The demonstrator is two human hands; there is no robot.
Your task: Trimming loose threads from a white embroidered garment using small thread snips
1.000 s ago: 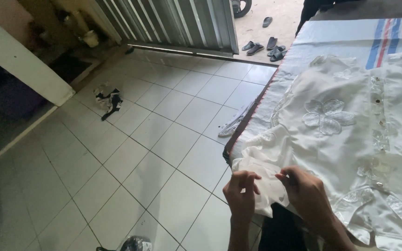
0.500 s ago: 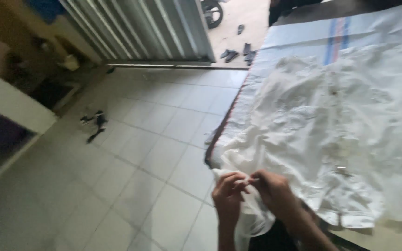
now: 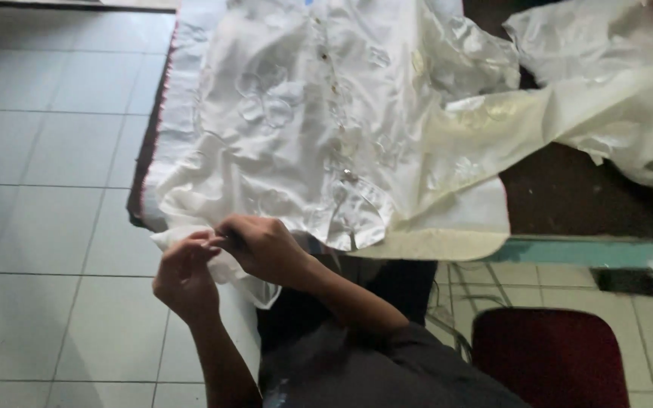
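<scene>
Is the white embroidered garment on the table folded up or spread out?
Spread out. The white garment lies opened across the table, its button row showing; only its lower corner hangs off, pinched between the left hand and right hand.

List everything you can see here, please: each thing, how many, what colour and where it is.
Embroidered garment: one, white, spread on the table, buttons down its middle, hem hanging over the near edge.
Second cloth: one, white, upper right of the table.
Table: one, dark top with a pale blue-green edge, right of centre.
Chair seat: one, dark red, lower right.
Floor tiles: many, pale grey, left side.
Left hand: one, pinching the garment's hem.
Right hand: one, closed on the same hem, touching the left hand.
</scene>
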